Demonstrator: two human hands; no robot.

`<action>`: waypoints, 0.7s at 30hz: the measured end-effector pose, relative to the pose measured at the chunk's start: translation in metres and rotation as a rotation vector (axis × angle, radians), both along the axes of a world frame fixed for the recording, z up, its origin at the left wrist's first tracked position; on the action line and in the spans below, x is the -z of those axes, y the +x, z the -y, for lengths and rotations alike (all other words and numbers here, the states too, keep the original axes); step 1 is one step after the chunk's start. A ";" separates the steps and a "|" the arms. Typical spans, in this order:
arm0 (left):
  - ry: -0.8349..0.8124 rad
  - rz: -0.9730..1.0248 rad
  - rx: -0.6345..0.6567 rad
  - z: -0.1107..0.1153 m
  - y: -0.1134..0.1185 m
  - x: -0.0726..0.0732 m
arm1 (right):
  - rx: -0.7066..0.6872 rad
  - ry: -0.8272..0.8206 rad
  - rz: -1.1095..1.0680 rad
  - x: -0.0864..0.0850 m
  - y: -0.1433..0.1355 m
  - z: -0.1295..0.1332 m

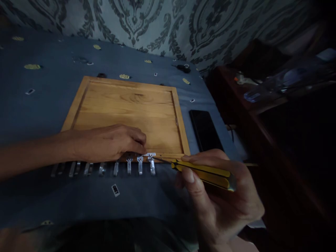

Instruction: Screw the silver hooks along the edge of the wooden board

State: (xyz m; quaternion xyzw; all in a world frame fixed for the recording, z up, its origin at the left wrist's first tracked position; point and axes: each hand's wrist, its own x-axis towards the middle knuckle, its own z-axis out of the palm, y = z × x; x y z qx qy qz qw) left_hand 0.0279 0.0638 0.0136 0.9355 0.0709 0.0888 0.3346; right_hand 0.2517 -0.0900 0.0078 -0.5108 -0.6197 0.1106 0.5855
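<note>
A wooden board with a raised frame lies flat on the blue cloth. Along its near edge sits a row of several small metal hooks, their curved ends hanging past the wood. My left hand rests over that edge with curled fingers, thumb and fingertips pinched at a metal hook near the right end of the row. In my right hand is a screwdriver with a yellow and black handle. Its thin shaft points left, the tip beside that same hook; exact contact is too small to make out.
Right of the board lies a black phone. Dark keys are near the back of the patterned blue cloth. A dark wooden furniture edge runs along the right, with a clear plastic item on it. A patterned wall stands behind.
</note>
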 end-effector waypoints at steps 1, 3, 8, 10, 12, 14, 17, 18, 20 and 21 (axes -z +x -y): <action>0.020 0.001 0.013 0.000 0.000 0.001 | -0.001 -0.004 -0.005 0.000 0.000 0.000; 0.053 0.012 0.037 -0.001 0.001 0.001 | -0.001 -0.023 -0.011 -0.001 0.000 0.000; 0.099 -0.019 0.068 -0.001 0.003 -0.003 | 0.003 -0.013 -0.009 -0.002 -0.001 0.001; 0.107 -0.024 0.084 -0.001 0.003 -0.004 | 0.013 -0.009 0.004 -0.002 -0.001 0.001; 0.112 -0.017 0.089 -0.001 0.004 -0.005 | 0.015 -0.003 0.017 -0.002 -0.001 0.001; 0.132 -0.022 0.091 0.000 0.004 -0.005 | 0.007 0.002 0.015 -0.002 -0.001 0.001; 0.171 -0.054 0.096 0.000 0.004 -0.007 | -0.007 0.011 0.024 -0.003 0.000 0.001; 0.177 -0.064 0.097 0.000 0.004 -0.008 | -0.008 0.016 0.030 -0.003 0.000 0.001; 0.192 -0.083 0.097 0.000 0.005 -0.010 | -0.010 0.013 0.041 -0.004 0.000 0.001; 0.200 -0.097 0.100 0.000 0.005 -0.011 | -0.012 0.006 0.041 -0.004 0.000 0.001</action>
